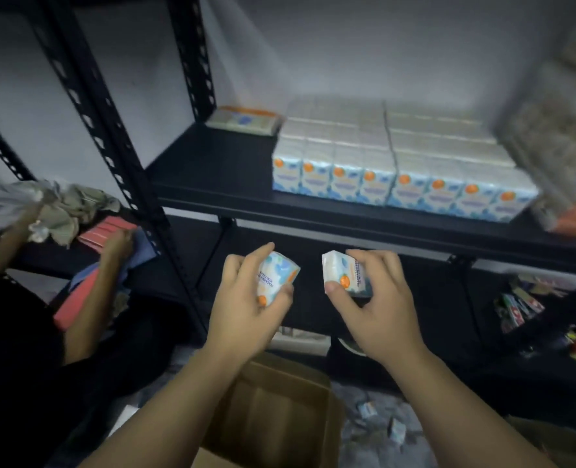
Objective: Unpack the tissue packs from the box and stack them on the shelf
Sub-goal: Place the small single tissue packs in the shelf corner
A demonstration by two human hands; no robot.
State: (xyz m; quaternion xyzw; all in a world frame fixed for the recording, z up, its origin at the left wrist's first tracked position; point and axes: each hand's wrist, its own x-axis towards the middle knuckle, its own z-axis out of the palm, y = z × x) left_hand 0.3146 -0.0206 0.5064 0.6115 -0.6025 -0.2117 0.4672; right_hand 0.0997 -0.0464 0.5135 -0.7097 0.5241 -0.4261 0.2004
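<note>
Both forearms reach up and forward from the bottom of the view, bare, wrists slightly bent back, and the two hands meet in front of the shelf's front edge, just below it. The left hand (246,295) grips one tissue pack (277,276): thumb pressed on its near lower corner, fingers curled over the top, the pack tilted with its printed face turned right. The right hand (374,298) grips a second tissue pack (345,276), thumb pinching the lower left corner by the orange mark, fingers wrapped over the top and far side. The two packs are near each other but apart, a dark gap between them.

Below the forearms stands the open cardboard box (273,410), its flaps spread; its inside is dark and I cannot tell what it holds. On the black shelf (212,170) above, stacked tissue packs (391,160) fill the middle and right part in tight rows reaching the front edge, their printed ends facing out. One flat pack (242,120) lies alone at the back, by the left rear upright. Blurred wrapped bundles (549,146) stand at the shelf's right end.

To the left, another person's arm (94,292) reaches toward red packets (106,233) on the neighbouring rack.
</note>
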